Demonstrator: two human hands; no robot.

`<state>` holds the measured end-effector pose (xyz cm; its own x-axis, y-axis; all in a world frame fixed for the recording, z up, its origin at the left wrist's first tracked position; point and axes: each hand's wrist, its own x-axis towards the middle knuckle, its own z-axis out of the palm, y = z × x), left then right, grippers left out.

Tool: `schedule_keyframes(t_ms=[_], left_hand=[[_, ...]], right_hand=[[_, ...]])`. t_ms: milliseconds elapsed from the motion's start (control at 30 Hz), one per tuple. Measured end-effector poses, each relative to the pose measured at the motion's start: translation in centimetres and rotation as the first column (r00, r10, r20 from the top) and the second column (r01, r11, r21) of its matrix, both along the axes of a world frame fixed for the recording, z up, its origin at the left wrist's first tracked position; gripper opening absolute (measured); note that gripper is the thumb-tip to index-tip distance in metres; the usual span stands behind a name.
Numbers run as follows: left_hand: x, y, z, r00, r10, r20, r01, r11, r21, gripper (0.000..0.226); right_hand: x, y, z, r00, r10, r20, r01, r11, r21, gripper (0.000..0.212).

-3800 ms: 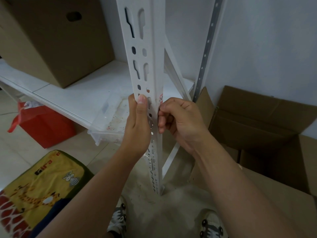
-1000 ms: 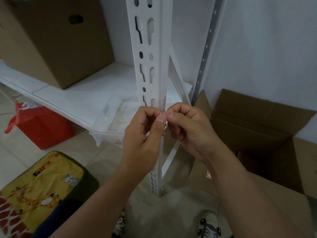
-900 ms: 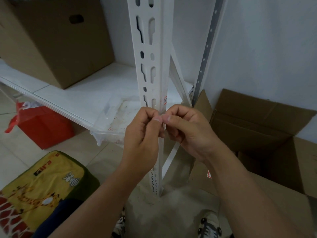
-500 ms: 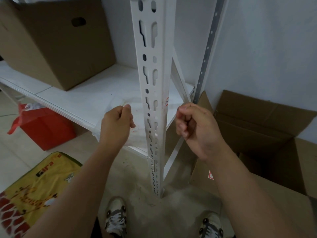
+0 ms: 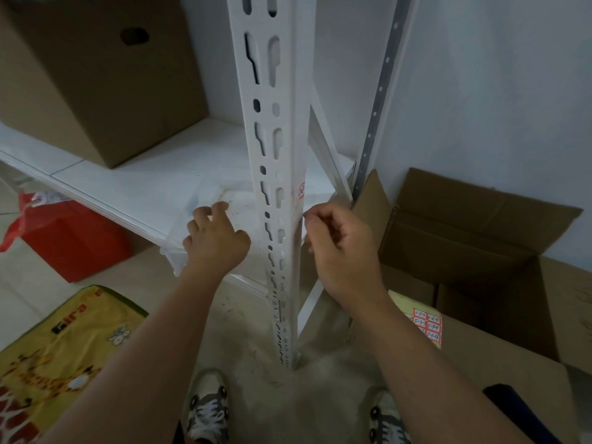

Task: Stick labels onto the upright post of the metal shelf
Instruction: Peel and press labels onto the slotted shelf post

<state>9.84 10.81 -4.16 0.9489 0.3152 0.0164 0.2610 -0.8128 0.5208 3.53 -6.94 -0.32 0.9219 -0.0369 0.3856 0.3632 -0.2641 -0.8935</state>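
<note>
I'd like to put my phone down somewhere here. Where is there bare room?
The white shelf board is bare between the closed cardboard box and the upright post. Near the post it is crowded: the left hand reaches over a clear plastic tray, the right hand beside the post.

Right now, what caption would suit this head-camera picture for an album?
Right hand pinches at the white shelf post below a stuck label; left hand reaches toward the shelf.

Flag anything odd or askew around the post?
One thing: the clear plastic tray on the shelf overhangs its front edge, under the left hand. The small red label on the post looks straight. The right hand is pinched beside the post. Nothing spilled or damaged.
</note>
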Motion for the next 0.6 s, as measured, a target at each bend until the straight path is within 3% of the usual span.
schedule_keyframes(t_ms=[100,167,400,500,600], left_hand=[[0.1,0.3,-0.1,0.993,0.028,0.112,-0.043,0.990,0.133,0.031],[0.2,0.5,-0.2,0.989,0.051,0.136,-0.077,0.977,0.197,0.042],[0.2,0.7,-0.2,0.983,0.084,0.162,-0.111,0.979,0.169,0.027],[0.0,0.0,0.6,0.967,0.047,0.249,-0.037,0.998,-0.042,0.040],[-0.9,-1.5,2.1,0.946,0.044,0.323,0.069,0.941,-0.331,0.033]], right_hand=[[0.2,0.2,-0.5,0.996,-0.029,0.089,0.035,0.997,-0.074,0.014],[0.3,0.1,-0.4,0.990,-0.040,0.135,0.050,0.996,-0.070,0.013],[0.3,0.6,-0.3,0.883,-0.122,0.453,0.205,0.969,-0.138,0.015],[0.3,0.7,-0.1,0.810,-0.110,0.576,0.248,0.954,-0.167,0.017],[0.3,0.8,0.0,0.772,-0.120,0.624,0.285,0.943,-0.171,0.018]])
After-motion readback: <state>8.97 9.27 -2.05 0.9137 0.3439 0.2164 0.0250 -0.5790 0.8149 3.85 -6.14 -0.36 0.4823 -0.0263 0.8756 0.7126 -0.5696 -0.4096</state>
